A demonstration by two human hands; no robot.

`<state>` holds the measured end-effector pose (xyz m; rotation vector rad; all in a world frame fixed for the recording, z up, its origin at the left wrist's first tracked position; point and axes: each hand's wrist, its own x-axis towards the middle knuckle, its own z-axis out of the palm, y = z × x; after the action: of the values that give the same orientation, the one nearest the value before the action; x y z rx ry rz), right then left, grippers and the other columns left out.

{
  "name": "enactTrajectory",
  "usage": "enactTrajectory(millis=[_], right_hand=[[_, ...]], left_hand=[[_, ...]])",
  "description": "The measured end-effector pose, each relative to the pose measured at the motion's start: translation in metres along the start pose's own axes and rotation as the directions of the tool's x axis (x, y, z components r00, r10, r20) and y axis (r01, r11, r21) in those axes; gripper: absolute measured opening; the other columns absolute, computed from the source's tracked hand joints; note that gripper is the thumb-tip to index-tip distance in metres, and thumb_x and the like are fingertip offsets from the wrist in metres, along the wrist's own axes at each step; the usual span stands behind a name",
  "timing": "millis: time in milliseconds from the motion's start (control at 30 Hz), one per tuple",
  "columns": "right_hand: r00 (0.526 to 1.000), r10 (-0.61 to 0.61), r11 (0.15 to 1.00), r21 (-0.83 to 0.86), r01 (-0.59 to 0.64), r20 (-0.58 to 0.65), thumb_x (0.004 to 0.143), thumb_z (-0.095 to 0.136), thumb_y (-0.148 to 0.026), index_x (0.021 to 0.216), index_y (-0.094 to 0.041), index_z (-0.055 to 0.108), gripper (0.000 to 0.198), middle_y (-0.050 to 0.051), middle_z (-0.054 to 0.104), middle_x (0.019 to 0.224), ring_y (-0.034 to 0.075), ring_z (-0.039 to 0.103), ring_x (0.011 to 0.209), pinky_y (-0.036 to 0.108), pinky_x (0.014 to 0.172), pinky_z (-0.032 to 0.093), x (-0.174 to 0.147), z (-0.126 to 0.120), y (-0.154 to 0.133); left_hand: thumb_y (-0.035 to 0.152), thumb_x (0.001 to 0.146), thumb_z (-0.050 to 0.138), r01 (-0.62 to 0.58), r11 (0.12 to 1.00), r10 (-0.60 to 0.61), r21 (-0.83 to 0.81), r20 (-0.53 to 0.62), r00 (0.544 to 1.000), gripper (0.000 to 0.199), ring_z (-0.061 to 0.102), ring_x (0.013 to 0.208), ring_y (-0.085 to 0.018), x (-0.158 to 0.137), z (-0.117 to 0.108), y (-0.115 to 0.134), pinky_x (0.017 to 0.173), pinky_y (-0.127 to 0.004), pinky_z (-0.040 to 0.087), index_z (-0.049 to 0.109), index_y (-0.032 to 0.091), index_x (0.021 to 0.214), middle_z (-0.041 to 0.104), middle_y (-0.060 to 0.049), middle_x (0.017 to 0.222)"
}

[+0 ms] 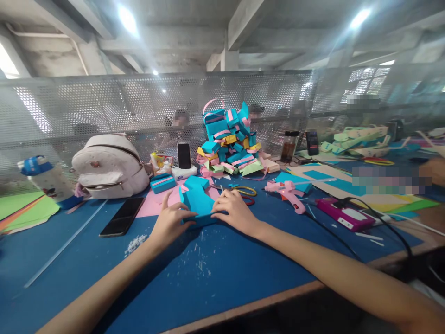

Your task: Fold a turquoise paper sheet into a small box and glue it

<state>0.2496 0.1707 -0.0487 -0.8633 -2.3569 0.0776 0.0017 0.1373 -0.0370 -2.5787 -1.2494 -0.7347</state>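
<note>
Between my two hands is a blue folded paper box point(198, 199), its panels partly raised, resting near the middle of the blue table. My left hand point(172, 218) pinches its near left edge between thumb and fingers. At the near right edge, my right hand point(234, 211) has its fingers bent onto the paper, thumb below. Pink paper point(149, 209) lies under and left of the box. A finished-looking small blue paper box point(163, 183) with a pink strip sits just behind my left hand. Scissors with yellow handles point(247, 190) lie beyond my right hand.
A pile of blue, pink and yellow paper boxes point(232, 148) stands at the back. Left are a black phone point(122, 217), a white backpack point(110, 167) and a bottle point(52, 181). Right are a pink glue gun point(288, 192), a purple power strip point(346, 215), cables and another person's hand point(436, 171).
</note>
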Motion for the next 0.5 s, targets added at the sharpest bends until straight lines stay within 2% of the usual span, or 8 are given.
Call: enactTrajectory(millis=[133, 267, 500], right_hand=[[0.999, 0.001, 0.999, 0.047, 0.001, -0.054, 0.087, 0.071, -0.034, 0.093, -0.031, 0.076, 0.009, -0.004, 0.075, 0.095, 0.019, 0.053, 0.099, 0.037, 0.088, 0.026, 0.002, 0.007, -0.013], [0.994, -0.003, 0.994, 0.113, 0.015, -0.106, 0.086, 0.073, -0.033, 0.088, -0.028, 0.075, 0.006, -0.005, 0.075, 0.088, 0.018, 0.054, 0.095, 0.036, 0.09, 0.025, 0.004, 0.015, -0.023], [0.993, 0.043, 0.986, 0.164, -0.024, -0.108, 0.082, 0.077, -0.031, 0.079, -0.026, 0.075, 0.006, -0.002, 0.071, 0.079, 0.018, 0.056, 0.091, 0.035, 0.089, 0.028, 0.007, 0.009, -0.015]], left_hand=[[0.03, 0.079, 0.076, 0.028, 0.999, -0.028, -0.016, -0.001, 1.0, 0.013, 0.07, 0.081, -0.019, 0.002, 0.002, 0.003, 0.116, -0.064, 0.012, 0.077, 0.028, 0.092, 0.075, -0.002, 0.086], [0.034, 0.084, 0.071, 0.014, 1.0, -0.014, -0.014, -0.036, 0.999, 0.011, 0.069, 0.076, -0.017, 0.003, 0.004, 0.014, 0.116, -0.061, 0.016, 0.077, 0.025, 0.085, 0.073, -0.001, 0.079], [0.037, 0.085, 0.069, 0.012, 0.998, -0.017, -0.067, -0.075, 0.997, 0.016, 0.066, 0.072, -0.014, 0.004, 0.0, 0.018, 0.118, -0.057, 0.015, 0.075, 0.025, 0.078, 0.071, 0.002, 0.073]])
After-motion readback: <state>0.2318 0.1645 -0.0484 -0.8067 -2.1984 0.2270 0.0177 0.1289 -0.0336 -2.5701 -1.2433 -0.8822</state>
